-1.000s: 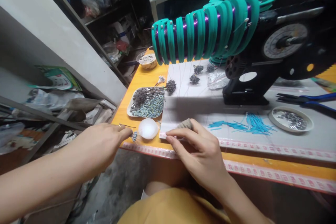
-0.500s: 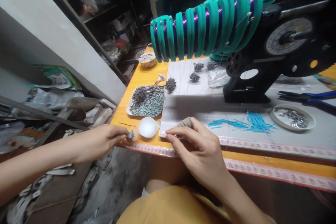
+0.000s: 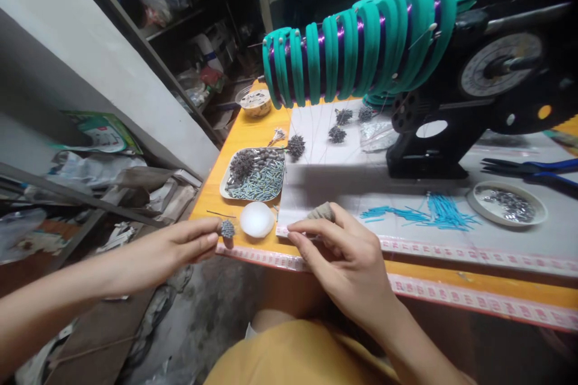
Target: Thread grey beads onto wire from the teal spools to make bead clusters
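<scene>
My left hand [image 3: 196, 239], at the table's left front edge, pinches a small bundle of grey-blue tips [image 3: 227, 229] between thumb and fingers. Just to its right lies a white dome-shaped piece [image 3: 257, 219]. Over the front edge of the white board [image 3: 334, 183], my right hand [image 3: 345, 252] has thumb and index finger pressed together. What they hold, if anything, is too small to make out. A greyish wrap [image 3: 321, 212] covers one finger of that hand. Behind the dome stands a tray [image 3: 222, 191] with small blue-green and grey pieces in it.
A black machine [image 3: 424, 153] carries a row of green discs with purple wire [image 3: 356, 36] above the board. Blue sticks [image 3: 436, 212], a dish [image 3: 539, 216] of small metal parts and blue-handled pliers [image 3: 542, 168] lie at right. Measuring tapes [image 3: 478, 299] run along the front edges.
My left hand has turned the bundle, so its grey-blue tips now face the camera. My right hand keeps its pinch in nearly the same place. The view has shifted slightly.
</scene>
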A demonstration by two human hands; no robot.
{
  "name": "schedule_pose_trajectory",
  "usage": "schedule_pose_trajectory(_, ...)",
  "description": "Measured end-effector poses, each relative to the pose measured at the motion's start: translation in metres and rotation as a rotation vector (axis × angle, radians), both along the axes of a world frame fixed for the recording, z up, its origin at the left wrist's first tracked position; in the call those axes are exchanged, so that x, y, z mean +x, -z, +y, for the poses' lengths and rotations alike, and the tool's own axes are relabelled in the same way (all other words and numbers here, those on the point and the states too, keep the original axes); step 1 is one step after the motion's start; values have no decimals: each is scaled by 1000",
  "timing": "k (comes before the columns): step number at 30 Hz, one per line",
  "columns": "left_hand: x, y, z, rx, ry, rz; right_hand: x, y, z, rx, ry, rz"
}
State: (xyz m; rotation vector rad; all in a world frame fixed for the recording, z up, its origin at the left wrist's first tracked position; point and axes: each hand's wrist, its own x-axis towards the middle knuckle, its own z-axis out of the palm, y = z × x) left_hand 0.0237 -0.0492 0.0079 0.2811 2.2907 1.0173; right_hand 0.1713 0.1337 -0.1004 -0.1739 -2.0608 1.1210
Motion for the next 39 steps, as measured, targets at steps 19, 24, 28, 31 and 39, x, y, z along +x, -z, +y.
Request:
schedule_pose_trajectory(19, 119, 85, 24, 625, -459, -453, 3, -23, -20, -188, -269, -205)
schedule_pose_trajectory(24, 119, 89, 29, 593, -447, -347, 3, -20, -22, -258, -337, -314)
schedule_pose_trajectory(28, 116, 89, 36, 588, -410, -240, 5, -23, -23, -303, -344, -336)
schedule_pose_trajectory(31, 116, 90, 41, 555, -398, -192, 5, -27, -21, -315, -294, -278)
schedule_pose_trajectory(39, 122, 97, 49, 446, -477, -120, 8, -24, -15, -488, -338, -305)
